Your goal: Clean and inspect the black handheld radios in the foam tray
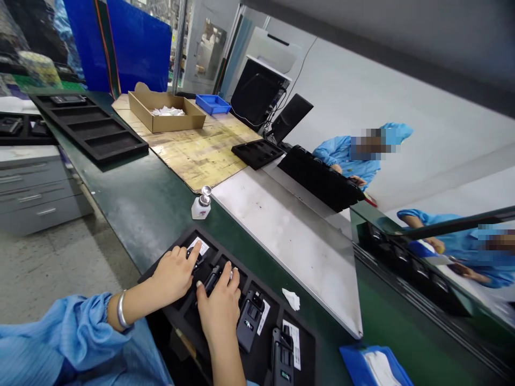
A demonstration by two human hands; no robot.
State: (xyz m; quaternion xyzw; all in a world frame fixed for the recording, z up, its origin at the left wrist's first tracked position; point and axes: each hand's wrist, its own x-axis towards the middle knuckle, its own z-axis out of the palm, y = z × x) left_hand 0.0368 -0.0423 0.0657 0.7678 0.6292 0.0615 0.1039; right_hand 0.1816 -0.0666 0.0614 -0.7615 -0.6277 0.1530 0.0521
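A black foam tray (189, 316) with several compartments lies at the near edge of the green bench. My left hand (175, 271) rests over its far compartment, index finger stretched onto a small black device with a white label (199, 247). My right hand (220, 305) lies beside it, fingers curled over a dark device (212, 279) in the second compartment. Two more black devices (250, 320) (282, 358) with white labels sit in the compartments to the right. A silver bangle is on my left wrist.
A small white bottle with a metal cap (201, 205) stands beyond the tray beside a grey metal plate (289, 236). Further back lie empty black trays (92, 128), a cardboard box (167, 111), a blue bin (213, 103) and monitors. Two people in blue work at the right.
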